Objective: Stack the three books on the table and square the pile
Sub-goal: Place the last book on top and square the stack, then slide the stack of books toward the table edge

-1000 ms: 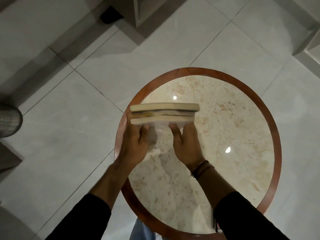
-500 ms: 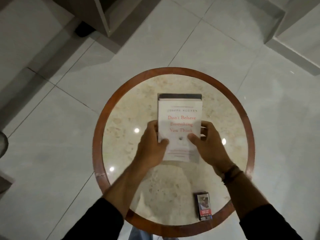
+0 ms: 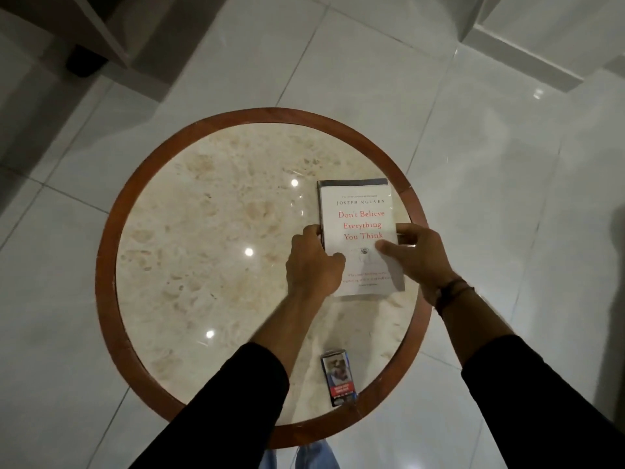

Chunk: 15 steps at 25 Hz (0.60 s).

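Note:
A pile of books point(image 3: 358, 211) lies flat on the right side of the round marble table point(image 3: 209, 231). The top book has a white cover with red title lettering. A dark edge of a book below shows along the far side. My left hand point(image 3: 313, 265) grips the pile's left edge with the thumb on the cover. My right hand point(image 3: 416, 255) holds the right edge, thumb also on the cover. The lower books are mostly hidden under the top one.
A small cigarette pack point(image 3: 339, 377) lies near the table's front rim. The table has a brown wooden rim point(image 3: 105, 265). Glossy white floor tiles surround it, with furniture bases at the top left point(image 3: 101, 35) and top right point(image 3: 527, 59).
The pile was held upright on its edge a second ago; it now lies flat, cover up. In the view it has shifted toward the table's right side, with both hands still on it.

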### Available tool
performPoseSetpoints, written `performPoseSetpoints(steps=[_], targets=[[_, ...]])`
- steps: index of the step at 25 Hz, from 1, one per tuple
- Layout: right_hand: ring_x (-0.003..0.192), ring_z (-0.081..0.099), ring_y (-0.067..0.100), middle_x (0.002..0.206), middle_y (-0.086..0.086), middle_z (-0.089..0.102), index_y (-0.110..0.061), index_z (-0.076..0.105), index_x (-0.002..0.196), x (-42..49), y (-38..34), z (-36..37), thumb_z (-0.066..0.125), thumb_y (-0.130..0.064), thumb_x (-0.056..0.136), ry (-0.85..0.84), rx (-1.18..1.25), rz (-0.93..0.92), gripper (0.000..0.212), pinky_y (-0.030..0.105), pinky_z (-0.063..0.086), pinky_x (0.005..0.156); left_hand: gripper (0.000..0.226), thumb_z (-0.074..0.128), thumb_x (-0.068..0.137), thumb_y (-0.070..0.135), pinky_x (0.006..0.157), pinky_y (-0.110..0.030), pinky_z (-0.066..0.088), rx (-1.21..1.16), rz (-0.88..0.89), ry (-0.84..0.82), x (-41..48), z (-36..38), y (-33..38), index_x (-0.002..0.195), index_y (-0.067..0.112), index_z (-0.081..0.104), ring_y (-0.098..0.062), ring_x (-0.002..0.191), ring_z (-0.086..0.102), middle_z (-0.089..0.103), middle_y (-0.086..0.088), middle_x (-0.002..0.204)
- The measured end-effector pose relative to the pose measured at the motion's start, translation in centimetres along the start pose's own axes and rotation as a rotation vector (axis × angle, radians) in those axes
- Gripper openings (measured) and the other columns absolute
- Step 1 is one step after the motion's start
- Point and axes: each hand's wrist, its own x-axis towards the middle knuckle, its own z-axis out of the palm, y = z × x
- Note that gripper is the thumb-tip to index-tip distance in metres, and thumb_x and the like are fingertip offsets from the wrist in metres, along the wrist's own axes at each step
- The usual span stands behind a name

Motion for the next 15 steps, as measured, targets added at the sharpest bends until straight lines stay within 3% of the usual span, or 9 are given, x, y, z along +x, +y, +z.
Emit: performPoseSetpoints(steps=[6,9,11,15], targets=[[0.101,0.077,0.030,0.114,0.004,0.081,-0.010,0.077,0.107,0.7,1.2,0.0,0.090,-0.038,0.084,0.115,-0.116,0.018,0.039,0.052,0.065,0.094,0.056,0.079,0.092,0.024,0.083,-0.032,0.049,0.052,0.016,0.089,0.4,0.8,-0.2,0.144,0.018,0.059,-0.027,0.118,0.071,0.063,-0.006,0.143],[0.107,0.074,0.034,0.118,0.008,0.076,-0.010,0.069,0.112,0.1,1.7,0.5,0.091,-0.051,0.079,0.150,-0.071,0.085,0.056,0.056,0.065,0.093,0.071,0.084,0.091,0.028,0.089,-0.032,0.049,0.005,0.017,0.106,0.0,0.0,-0.9,0.153,0.018,0.050,-0.025,0.125,0.067,0.058,-0.005,0.148],[0.106,0.072,0.030,0.119,0.005,0.072,-0.016,0.063,0.118,-1.3,2.2,1.1,0.083,-0.061,0.082,0.233,-0.072,0.068,0.061,0.051,0.064,0.094,0.073,0.082,0.094,0.031,0.099,-0.033,0.053,-0.002,0.081,0.135,-0.9,-0.7,-2.4,0.157,0.020,0.047,-0.024,0.132,0.063,0.055,-0.004,0.153],[0.089,0.068,0.014,0.107,-0.005,0.065,-0.029,0.055,0.115,-7.4,5.5,1.6,0.064,-0.058,0.099,0.469,-0.132,-0.180,0.034,0.036,0.062,0.077,0.062,0.067,0.104,0.041,0.114,-0.033,0.044,0.211,0.290,0.241,-3.8,-2.7,-8.5,0.157,0.015,0.050,-0.025,0.146,0.051,0.053,-0.006,0.160]])
